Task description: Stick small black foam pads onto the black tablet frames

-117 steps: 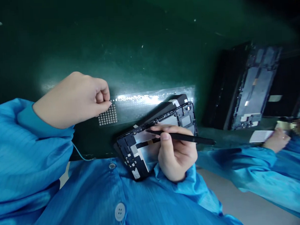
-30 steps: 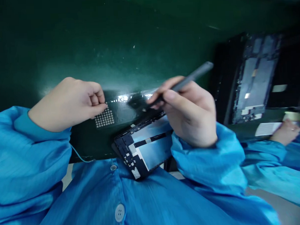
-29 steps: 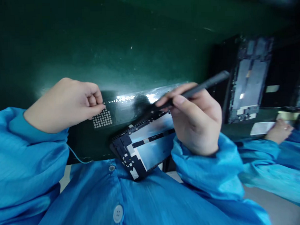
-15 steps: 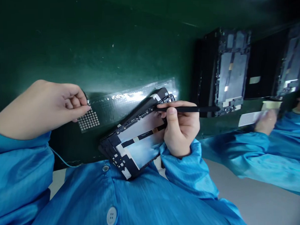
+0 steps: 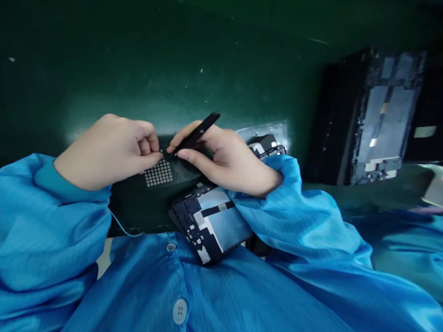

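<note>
My left hand [image 5: 120,148] is closed in a pinch at the upper edge of a sheet of small square stickers [image 5: 158,174]. The sheet's squares stand in a grid on clear film. Black tweezers [image 5: 201,131] are gripped in my right hand [image 5: 221,154], their tips down by the sheet, close to my left fingertips. Whether the tips hold a sticker is too small to tell. Below my right wrist a phone-like frame [image 5: 227,227] with a silvery inner face lies tilted at the table edge, partly covered by my sleeve.
A stack of similar frames [image 5: 386,114] stands on the green table [image 5: 128,57] at the right. Clear plastic film [image 5: 280,131] shows behind my right wrist. A co-worker's blue sleeve [image 5: 412,255] is at the lower right.
My right hand has moved left with the tweezers, from the phone-like frame to the sticker sheet. My left hand still pinches the sheet. The view has shifted left.
</note>
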`<state>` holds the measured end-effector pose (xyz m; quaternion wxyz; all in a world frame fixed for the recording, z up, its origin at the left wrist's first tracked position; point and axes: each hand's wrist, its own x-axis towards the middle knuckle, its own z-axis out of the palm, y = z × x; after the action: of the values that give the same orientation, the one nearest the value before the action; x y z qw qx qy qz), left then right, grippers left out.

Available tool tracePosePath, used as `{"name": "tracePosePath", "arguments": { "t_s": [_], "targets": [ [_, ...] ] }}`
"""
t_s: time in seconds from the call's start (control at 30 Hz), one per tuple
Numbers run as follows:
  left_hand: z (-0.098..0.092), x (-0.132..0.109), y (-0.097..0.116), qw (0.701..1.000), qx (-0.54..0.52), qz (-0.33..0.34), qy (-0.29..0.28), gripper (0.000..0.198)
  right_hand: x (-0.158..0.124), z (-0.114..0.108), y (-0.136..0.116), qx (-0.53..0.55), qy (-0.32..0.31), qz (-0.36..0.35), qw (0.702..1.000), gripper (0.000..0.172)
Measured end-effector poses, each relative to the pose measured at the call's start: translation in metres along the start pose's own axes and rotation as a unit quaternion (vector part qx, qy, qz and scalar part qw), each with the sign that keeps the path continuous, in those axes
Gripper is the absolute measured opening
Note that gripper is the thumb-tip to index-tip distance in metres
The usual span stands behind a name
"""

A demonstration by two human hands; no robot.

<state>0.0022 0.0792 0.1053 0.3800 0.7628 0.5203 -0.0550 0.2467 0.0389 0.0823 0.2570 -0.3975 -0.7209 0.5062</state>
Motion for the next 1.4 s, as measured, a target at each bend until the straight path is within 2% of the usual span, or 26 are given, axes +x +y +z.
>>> {"name": "tracePosePath", "arguments": {
  "t_s": [0.13,0.27,0.37,0.43,0.5,0.6,0.7,0.8,0.9,1.0,1.13,1.4],
  "targets": [
    [-0.001,0.0,0.003,0.999,0.02,-0.021,-0.014,0.01,0.002,0.005,0.01,0.021,0.002,0.012,1.0,0.022],
    [0.0,0.0,0.004,1.0,0.01,-0.017,-0.014,0.006,-0.003,0.005,0.007,0.007,0.005,0.008,1.0,0.021],
    [0.0,0.0,0.003,1.0,0.021,-0.005,-0.012,0.01,0.003,0.008,0.01,-0.014,0.0,0.0,1.0,0.018],
    [-0.002,-0.001,0.001,1.0,0.026,0.006,-0.006,0.012,0.007,0.01,0.014,0.015,0.01,0.0,1.0,0.02],
    [-0.003,-0.002,-0.001,1.0,0.02,0.013,0.0,0.011,0.003,0.006,0.014,0.09,0.032,0.013,0.995,0.027],
    [0.002,-0.012,0.004,0.999,0.023,0.017,0.031,0.015,-0.034,-0.01,0.007,0.198,0.129,0.052,0.97,0.03],
    [0.024,-0.032,0.026,0.992,0.052,0.031,0.108,0.03,-0.106,-0.023,-0.002,0.231,0.289,0.093,0.925,0.018],
    [0.059,-0.052,0.055,0.982,0.089,0.092,0.137,0.052,-0.183,-0.016,-0.003,0.178,0.425,0.131,0.878,0.013],
    [0.088,-0.061,0.075,0.971,0.144,0.153,0.112,0.077,-0.231,0.003,0.004,0.106,0.485,0.157,0.854,0.01],
    [0.1,-0.059,0.079,0.967,0.161,0.165,0.103,0.087,-0.245,0.017,0.013,0.062,0.475,0.146,0.865,0.008],
    [0.097,-0.055,0.074,0.973,0.146,0.152,0.097,0.088,-0.239,0.023,0.022,0.017,0.481,0.101,0.871,0.007],
    [0.095,-0.056,0.074,0.976,0.139,0.14,0.092,0.094,-0.235,0.028,0.03,0.0,0.479,0.062,0.876,0.009]
  ]
}}
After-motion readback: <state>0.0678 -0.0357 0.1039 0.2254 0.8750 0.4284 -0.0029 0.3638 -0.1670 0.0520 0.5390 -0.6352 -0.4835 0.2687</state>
